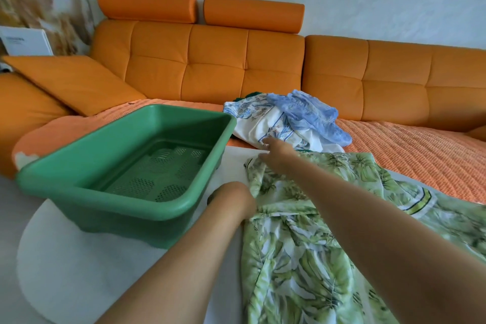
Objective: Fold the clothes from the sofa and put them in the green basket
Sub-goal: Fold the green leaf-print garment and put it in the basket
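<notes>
A green leaf-print garment point(302, 244) lies spread over the white table, reaching onto the sofa seat. My right hand point(276, 156) stretches to its far top edge and pinches the bunched fabric there. My left hand point(236, 200) is at the garment's left edge, fingers curled into the cloth and mostly hidden. The green basket point(65, 176) stands on the table to the left of both hands, with nothing in it. A pile of clothes sits on the sofa just beyond my right hand: a white garment with blue print point(265, 123), a light blue one point(313, 113) and a dark green scrap point(253, 94).
The orange sofa point(210, 60) runs across the back with a loose cushion point(73, 84) at the left and a quilted orange cover point(407, 150) on the seat. The round white table point(65, 258) ends near the basket's front-left. A white box point(25, 42) stands at the far left.
</notes>
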`<state>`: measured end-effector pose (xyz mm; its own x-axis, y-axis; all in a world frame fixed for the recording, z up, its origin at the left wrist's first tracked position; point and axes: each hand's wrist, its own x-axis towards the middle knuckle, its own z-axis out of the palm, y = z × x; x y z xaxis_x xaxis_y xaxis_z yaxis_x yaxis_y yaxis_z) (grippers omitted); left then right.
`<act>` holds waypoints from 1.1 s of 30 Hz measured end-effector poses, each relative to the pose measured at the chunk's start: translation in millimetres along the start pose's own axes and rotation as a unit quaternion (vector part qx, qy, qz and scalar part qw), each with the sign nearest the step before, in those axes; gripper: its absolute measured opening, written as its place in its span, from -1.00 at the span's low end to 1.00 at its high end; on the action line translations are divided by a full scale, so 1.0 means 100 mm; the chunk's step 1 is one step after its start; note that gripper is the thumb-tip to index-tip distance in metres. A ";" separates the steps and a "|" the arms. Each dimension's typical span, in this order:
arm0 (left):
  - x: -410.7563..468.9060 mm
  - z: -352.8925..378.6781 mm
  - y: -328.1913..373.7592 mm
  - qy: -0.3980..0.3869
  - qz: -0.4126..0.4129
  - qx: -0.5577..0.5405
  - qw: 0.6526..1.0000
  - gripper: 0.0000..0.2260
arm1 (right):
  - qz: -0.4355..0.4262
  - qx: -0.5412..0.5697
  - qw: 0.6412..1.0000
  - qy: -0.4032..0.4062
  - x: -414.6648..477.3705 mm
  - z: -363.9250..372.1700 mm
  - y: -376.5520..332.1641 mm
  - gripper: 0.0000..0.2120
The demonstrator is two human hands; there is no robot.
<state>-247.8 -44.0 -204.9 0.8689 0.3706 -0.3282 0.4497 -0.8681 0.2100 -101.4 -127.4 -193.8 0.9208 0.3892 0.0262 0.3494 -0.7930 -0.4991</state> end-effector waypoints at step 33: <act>0.22 0.57 0.91 -0.032 0.199 0.133 0.970 -0.11 | 0.160 -0.096 0.982 -0.021 -1.36 -1.29 2.03 -0.65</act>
<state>-199.0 -133.7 -245.3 0.9445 -0.0246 -0.3277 0.0050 -0.9960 0.0892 -133.2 -401.5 -187.4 0.9824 0.1203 -0.1426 0.0724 -0.9503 -0.3029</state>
